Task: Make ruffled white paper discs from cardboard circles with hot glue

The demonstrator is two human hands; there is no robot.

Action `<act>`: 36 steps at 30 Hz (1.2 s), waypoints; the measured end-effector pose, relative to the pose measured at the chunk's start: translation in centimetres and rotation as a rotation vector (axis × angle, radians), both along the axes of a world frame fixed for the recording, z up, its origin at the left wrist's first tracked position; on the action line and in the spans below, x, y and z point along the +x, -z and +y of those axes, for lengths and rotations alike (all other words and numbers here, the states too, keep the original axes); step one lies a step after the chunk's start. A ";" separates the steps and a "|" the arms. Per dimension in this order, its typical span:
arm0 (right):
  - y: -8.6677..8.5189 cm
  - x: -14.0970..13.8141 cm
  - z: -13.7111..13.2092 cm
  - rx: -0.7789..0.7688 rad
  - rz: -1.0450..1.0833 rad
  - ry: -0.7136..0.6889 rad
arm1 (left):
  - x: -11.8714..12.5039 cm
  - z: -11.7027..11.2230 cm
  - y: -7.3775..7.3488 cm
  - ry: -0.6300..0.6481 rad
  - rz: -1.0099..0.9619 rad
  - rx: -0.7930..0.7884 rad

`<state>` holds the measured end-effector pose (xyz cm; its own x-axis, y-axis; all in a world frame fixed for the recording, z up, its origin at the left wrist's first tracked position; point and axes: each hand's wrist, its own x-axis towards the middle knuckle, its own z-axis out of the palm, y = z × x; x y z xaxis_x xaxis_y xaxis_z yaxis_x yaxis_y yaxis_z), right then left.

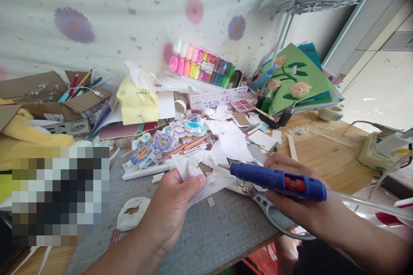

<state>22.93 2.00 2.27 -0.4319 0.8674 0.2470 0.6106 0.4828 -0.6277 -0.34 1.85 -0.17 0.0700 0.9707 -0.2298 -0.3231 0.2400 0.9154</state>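
My left hand (171,206) is closed on a piece of white textured paper with a brown card patch (201,171), pinching it between thumb and fingers above the grey cutting mat (206,232). My right hand (295,200) grips a blue hot glue gun (277,181) with an orange trigger. Its metal nozzle points left and almost touches the paper. A clear glue stick sticks out of the gun's back toward the right. Scissors (264,206) lie on the mat under the gun.
Round paper badges (164,142), pens and paper scraps litter the desk behind the mat. A yellow tissue pack (137,101), a row of coloured clay tubs (201,66) and a green flower card (295,77) stand at the back. A white foam ring (133,212) lies left.
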 end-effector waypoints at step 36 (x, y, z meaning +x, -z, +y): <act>1.2 -0.8 -0.4 0.028 -0.076 -0.063 | -0.4 -0.1 0.9 -0.086 0.331 0.092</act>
<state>22.14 1.64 1.11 -0.5034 0.8313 0.2354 0.6240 0.5383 -0.5664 -0.69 1.76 -1.04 -0.0762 0.9875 -0.1381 -0.0209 0.1369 0.9904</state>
